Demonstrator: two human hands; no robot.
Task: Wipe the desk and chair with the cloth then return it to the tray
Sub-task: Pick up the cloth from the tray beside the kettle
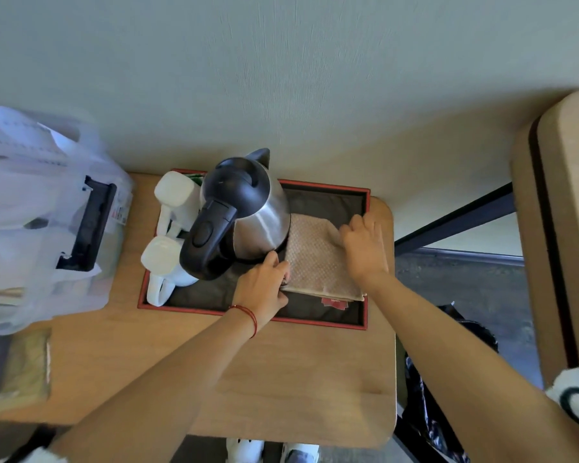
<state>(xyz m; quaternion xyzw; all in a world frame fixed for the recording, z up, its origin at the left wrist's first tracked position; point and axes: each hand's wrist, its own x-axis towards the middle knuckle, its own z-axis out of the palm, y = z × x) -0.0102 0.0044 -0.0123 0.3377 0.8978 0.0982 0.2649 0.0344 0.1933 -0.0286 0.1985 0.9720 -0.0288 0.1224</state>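
A folded beige waffle-weave cloth (318, 262) lies in the right half of the black tray with a red rim (367, 262) on the wooden desk (281, 379). My left hand (264, 285) pinches the cloth's near left edge, beside the kettle's base. My right hand (363, 248) rests on the cloth's far right corner, fingers curled over it. The chair is not in view.
A steel kettle with a black handle (238, 215) and two white upturned mugs (168, 259) fill the tray's left half. A white plastic bag (37, 212) sits on the desk's left side. A wooden panel (562, 228) stands at right; the wall is close behind the desk.
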